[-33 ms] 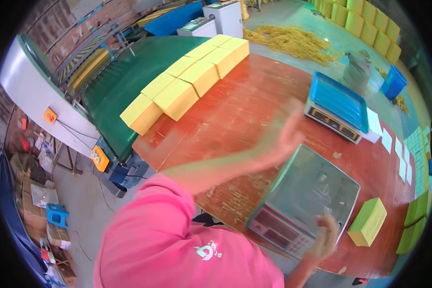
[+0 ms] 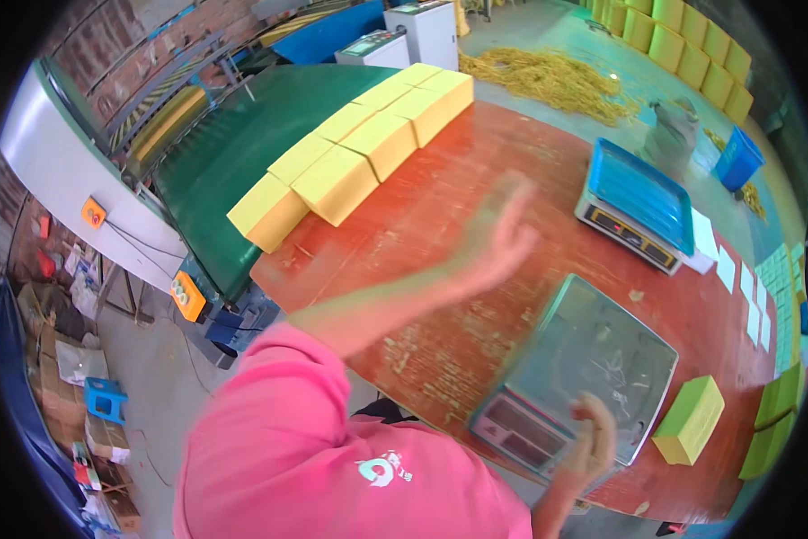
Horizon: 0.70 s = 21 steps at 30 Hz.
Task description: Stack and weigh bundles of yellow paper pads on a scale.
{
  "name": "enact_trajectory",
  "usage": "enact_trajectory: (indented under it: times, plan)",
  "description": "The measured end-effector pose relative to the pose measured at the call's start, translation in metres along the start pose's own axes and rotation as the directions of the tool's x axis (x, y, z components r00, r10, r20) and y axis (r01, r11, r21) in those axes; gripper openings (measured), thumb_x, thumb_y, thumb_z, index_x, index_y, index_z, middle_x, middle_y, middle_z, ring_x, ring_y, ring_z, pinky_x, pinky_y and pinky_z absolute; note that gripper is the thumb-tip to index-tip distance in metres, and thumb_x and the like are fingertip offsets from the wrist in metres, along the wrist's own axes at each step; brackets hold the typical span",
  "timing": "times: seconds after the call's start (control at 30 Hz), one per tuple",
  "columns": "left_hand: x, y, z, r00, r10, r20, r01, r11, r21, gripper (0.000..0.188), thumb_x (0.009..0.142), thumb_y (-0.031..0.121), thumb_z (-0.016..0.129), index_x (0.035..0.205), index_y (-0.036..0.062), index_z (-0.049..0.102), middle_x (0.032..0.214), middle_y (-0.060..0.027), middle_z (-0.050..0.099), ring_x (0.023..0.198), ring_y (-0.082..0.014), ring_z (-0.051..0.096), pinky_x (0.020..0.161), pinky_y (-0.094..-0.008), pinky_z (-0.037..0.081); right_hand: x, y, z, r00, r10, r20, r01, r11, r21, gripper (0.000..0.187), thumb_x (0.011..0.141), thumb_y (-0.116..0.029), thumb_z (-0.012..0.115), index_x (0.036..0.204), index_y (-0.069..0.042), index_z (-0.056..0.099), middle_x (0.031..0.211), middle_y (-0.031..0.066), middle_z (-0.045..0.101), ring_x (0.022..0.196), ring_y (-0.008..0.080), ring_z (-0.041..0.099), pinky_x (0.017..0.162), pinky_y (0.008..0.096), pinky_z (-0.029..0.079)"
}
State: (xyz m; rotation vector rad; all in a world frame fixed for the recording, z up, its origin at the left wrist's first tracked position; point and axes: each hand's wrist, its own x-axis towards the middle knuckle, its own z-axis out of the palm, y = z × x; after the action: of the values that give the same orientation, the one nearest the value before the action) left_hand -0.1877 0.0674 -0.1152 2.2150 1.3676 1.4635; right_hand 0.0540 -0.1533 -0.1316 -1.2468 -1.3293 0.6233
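Observation:
My left hand (image 2: pixel 503 229) reaches over the red table, smeared by motion, its fingers stretched out with nothing in them. It is between a row of yellow blocks (image 2: pixel 337 184) on the left and a scale with a blue tray (image 2: pixel 638 202) on the right. My right hand (image 2: pixel 591 442) hovers at the lower right part of a flat scale with a grey plate (image 2: pixel 602 359), beside its keypad. Its fingers are bent and apart, holding nothing visible. A single yellow-green block (image 2: pixel 690 420) lies to the right of that scale.
The yellow blocks stand along the joint of the red table (image 2: pixel 422 359) and a green belt (image 2: pixel 215 162). White paper slips (image 2: pixel 747 283) lie at the table's right. A blue bin (image 2: pixel 738 160) and a heap of yellow strands (image 2: pixel 552 81) are on the floor beyond.
My left hand has swung left, away from the blue-tray scale. My right hand has shifted slightly left over the flat scale. The blocks stay where they were.

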Motion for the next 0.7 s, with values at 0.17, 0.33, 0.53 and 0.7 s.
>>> enact_trajectory:
  times: [0.17,0.33,0.53,0.7]
  plan:
    - [-0.009,-0.225,-0.181,0.933,-0.361,-0.002,0.277,0.713,0.645,0.068,0.094,0.046,0.055,0.145,0.0038,0.041,0.154,-0.0219,0.033,0.144,-0.0371,0.029,0.117,-0.0474,0.025,-0.006,-0.034,0.153,0.948,0.177,0.266,-0.237,0.947,0.215,0.024,0.092,0.006,0.046,0.103,0.006,0.067,0.101,0.0136,0.068,0.094,0.0178,0.065,0.085,0.029,0.051]
    - [-0.02,-0.306,-0.249,0.838,-0.537,0.097,0.228,0.507,0.831,0.078,0.095,0.06,0.044,0.149,0.0047,0.036,0.157,-0.0193,0.031,0.147,-0.0343,0.025,0.12,-0.049,0.018,-0.027,-0.024,0.26,0.731,0.403,0.55,-0.566,0.809,0.16,0.021,0.095,0.002,0.051,0.107,0.003,0.068,0.097,0.0099,0.07,0.089,0.0142,0.067,0.083,0.0266,0.052]
    - [-0.041,-0.326,-0.253,0.878,-0.322,0.355,-0.038,0.691,0.722,0.087,0.094,0.064,0.042,0.147,-0.0046,0.034,0.155,-0.0203,0.033,0.146,-0.0335,0.027,0.12,-0.0488,0.016,-0.057,-0.025,0.334,0.694,0.377,0.614,-0.557,0.821,0.124,0.02,0.096,-0.001,0.052,0.108,0.003,0.067,0.098,0.0097,0.071,0.092,0.0141,0.068,0.082,0.0267,0.053]
    - [-0.08,-0.236,-0.228,0.827,-0.161,0.539,-0.165,0.847,0.506,0.093,0.088,0.063,0.054,0.146,-0.0057,0.033,0.154,-0.025,0.029,0.141,-0.0406,0.031,0.116,-0.0515,0.023,-0.096,-0.013,0.33,0.416,0.489,0.767,-0.793,0.608,0.042,0.022,0.096,-0.008,0.054,0.111,0.002,0.066,0.102,0.009,0.07,0.097,0.0141,0.066,0.085,0.0278,0.052]
